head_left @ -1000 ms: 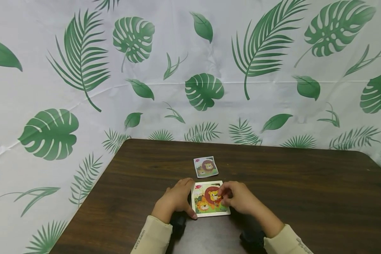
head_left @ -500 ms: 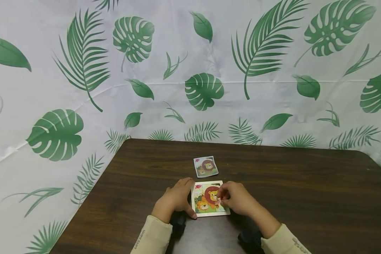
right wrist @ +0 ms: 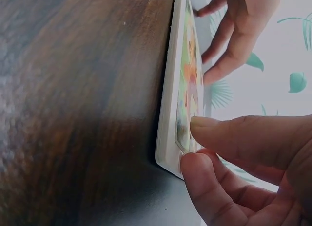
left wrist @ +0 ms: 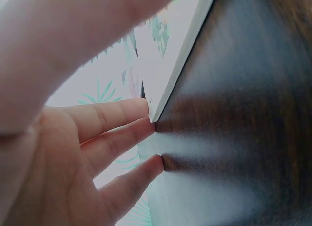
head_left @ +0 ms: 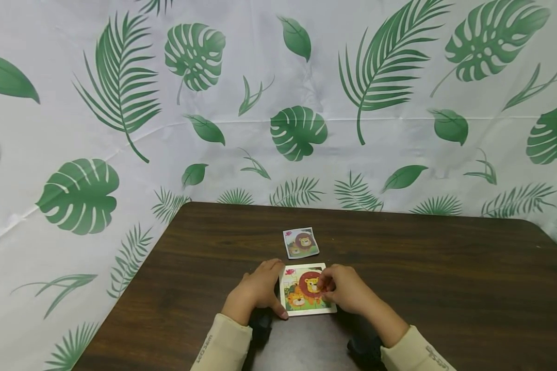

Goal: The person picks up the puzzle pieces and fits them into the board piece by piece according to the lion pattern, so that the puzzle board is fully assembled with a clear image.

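Observation:
A lion jigsaw puzzle sits in a white-bordered tray [head_left: 306,313] on the table in the head view. My left hand [head_left: 257,289] spans the tray's left side, thumb by the near corner and fingers by the far one. In the left wrist view its fairly straight fingers touch the tray corner [left wrist: 155,114]. Over the puzzle's right part, my right hand [head_left: 348,289] has thumb and curled fingers at a puzzle piece [right wrist: 182,131] near the tray's edge. The right wrist view shows the thumb against this piece; the fingers partly hide it.
A small picture card [head_left: 301,243] with the same lion scene lies just beyond the tray. The dark wooden table [head_left: 427,273] extends to both sides. Behind it hangs a white cloth [head_left: 241,170] printed with green leaves.
My right fingers have shifted slightly over the puzzle's right part, and the piece under them sits differently, lower than half a second ago. The left hand and the tray stay put.

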The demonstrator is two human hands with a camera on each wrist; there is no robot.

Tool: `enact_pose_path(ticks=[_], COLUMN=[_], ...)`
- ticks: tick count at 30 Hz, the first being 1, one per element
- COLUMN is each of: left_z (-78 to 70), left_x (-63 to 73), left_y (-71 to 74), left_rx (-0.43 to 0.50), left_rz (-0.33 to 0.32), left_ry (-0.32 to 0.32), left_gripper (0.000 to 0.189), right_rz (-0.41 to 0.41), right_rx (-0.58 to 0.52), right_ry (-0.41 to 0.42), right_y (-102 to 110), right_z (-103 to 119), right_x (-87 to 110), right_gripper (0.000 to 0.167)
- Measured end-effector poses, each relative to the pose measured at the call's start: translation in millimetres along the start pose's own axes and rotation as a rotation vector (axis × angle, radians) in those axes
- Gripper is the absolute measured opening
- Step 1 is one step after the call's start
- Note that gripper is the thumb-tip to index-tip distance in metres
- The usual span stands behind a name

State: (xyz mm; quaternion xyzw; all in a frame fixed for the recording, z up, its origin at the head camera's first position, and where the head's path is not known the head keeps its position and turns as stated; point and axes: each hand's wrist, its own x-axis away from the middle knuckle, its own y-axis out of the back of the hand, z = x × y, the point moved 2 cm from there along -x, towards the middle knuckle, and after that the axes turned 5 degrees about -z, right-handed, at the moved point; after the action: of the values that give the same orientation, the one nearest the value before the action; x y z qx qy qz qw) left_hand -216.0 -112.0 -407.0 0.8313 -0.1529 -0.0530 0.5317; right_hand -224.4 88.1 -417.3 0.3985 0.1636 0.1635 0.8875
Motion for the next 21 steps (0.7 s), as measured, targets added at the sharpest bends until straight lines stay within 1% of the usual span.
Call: enact_pose_path(ticks=[16,21], left_z=[1.1,0.2], left_x=[-0.6,-0.3], left_y=[-1.2,-0.8], left_rx=[0.004,0.006], left_rz=[0.002,-0.003], left_ry=[0.000,-0.001], left_gripper=[0.094,0.093], right_rz=[0.003,0.002], right_rx=[-0.011,-0.019], right_ry=[0.010,-0.008], right_y=[-2.1,-3.5], right_z=[-1.8,-2.8], right_x=[-1.1,-1.9], right_gripper=[0.019,0.020])
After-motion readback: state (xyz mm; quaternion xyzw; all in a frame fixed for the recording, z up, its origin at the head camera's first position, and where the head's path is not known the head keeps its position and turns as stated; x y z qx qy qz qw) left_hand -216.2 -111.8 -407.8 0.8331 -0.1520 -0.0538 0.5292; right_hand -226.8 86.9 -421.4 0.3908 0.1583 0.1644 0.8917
